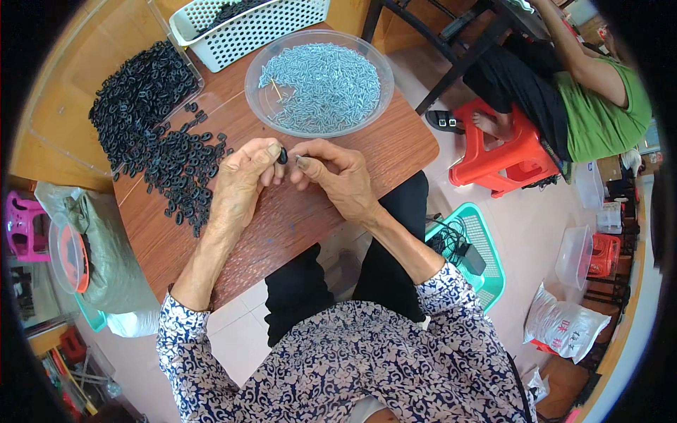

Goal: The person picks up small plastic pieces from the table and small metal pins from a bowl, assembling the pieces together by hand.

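Over the brown wooden table, my left hand (pixel 247 169) pinches a small black oval plastic piece (pixel 283 155) between thumb and fingertips. My right hand (pixel 338 176) is close beside it, thumb and forefinger closed on a tiny metal piece, apparently a screw (pixel 299 156), mostly covered by the fingers. The two hands' fingertips are a small gap apart. Beyond them stands a clear round plastic basin (pixel 254 106) holding a heap of small silver-blue screws (pixel 324 84), with a thin yellowish stick among them. A large pile of black oval plastic pieces (pixel 141 99) spreads toward my left forearm.
A white perforated basket (pixel 247 39) with black pieces stands at the table's far edge (pixel 423 144). A teal basket (pixel 486 261) with cables and an adapter sits on the floor at right. Another person sits on a red stool (pixel 493 158). Sacks (pixel 106 247) stand at left.
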`<state>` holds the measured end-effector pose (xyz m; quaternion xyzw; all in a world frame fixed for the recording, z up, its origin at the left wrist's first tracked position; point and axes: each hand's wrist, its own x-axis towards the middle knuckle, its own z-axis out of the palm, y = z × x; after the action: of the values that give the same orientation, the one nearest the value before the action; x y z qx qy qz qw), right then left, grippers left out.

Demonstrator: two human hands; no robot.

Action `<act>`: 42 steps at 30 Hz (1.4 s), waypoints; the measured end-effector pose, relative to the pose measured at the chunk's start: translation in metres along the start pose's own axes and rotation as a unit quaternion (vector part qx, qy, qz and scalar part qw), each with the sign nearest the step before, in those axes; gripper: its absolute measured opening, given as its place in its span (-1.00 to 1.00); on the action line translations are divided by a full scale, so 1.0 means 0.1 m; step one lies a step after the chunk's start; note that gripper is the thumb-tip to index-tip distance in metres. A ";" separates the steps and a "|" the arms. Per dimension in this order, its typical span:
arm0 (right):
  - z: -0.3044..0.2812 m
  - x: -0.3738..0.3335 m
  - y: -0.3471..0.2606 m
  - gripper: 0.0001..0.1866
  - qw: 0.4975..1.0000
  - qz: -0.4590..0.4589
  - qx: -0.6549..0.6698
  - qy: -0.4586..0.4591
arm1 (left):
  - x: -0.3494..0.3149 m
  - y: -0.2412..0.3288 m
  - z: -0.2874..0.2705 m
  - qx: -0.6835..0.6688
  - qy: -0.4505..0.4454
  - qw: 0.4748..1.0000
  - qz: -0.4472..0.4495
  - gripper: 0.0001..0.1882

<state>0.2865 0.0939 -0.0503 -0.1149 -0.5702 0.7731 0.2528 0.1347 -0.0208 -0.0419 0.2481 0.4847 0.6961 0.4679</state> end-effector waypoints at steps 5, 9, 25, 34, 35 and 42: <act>-0.03 0.02 0.06 -0.74 0.999 -0.029 0.034 0.007 | -0.04 0.01 0.11 0.012 0.000 1.000 -0.007 -0.76; 0.00 0.00 0.03 -0.75 1.000 -0.020 -0.012 0.019 | -0.06 0.00 0.10 0.022 0.011 1.000 -0.001 -0.79; 0.02 0.01 0.07 -0.82 0.995 -0.067 -0.074 0.017 | -0.10 0.01 0.04 0.008 0.002 0.999 -0.036 -0.85; 0.04 0.02 0.04 -0.81 0.998 -0.046 -0.032 0.024 | -0.17 -0.08 0.11 0.245 0.041 0.966 0.068 -0.82; 0.05 0.02 0.04 -0.81 0.999 -0.038 -0.032 0.021 | -0.18 -0.09 0.11 0.253 0.050 0.961 0.099 -0.82; 0.02 0.03 0.06 -0.82 0.998 -0.047 -0.048 0.008 | -0.10 -0.07 0.00 0.068 0.017 0.998 -0.005 -0.81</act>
<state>0.2822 0.0928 -0.0547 -0.1059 -0.6097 0.7310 0.2875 0.1420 -0.0290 -0.0469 0.2647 0.5401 0.6636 0.4449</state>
